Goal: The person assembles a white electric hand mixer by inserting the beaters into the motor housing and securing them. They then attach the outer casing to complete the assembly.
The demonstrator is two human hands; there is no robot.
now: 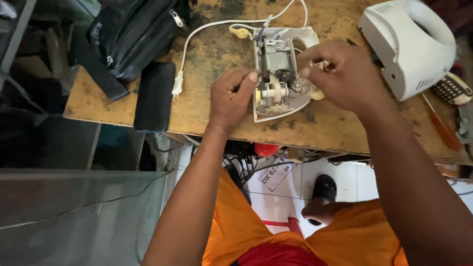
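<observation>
An opened white hand-mixer base point(281, 74) lies on the worn wooden table point(212, 54), its motor and gears exposed. My left hand point(231, 96) rests against the base's left edge, fingers curled, thumb tip touching the casing; whether a small dark tool sits in the fist I cannot tell. My right hand point(340, 74) reaches over the base's right side with its fingertips pinching a small part among the inner works. The mixer's white top cover point(411, 44) lies apart at the far right. A white power cord with plug point(178, 84) runs from the base across the table.
A black bag point(133, 34) and a flat black case point(154, 96) sit at the table's left. A screwdriver with an orange handle point(443, 130) and a calculator point(453, 89) lie at the right edge. Below the table are cables, tiled floor and my sandalled foot point(322, 197).
</observation>
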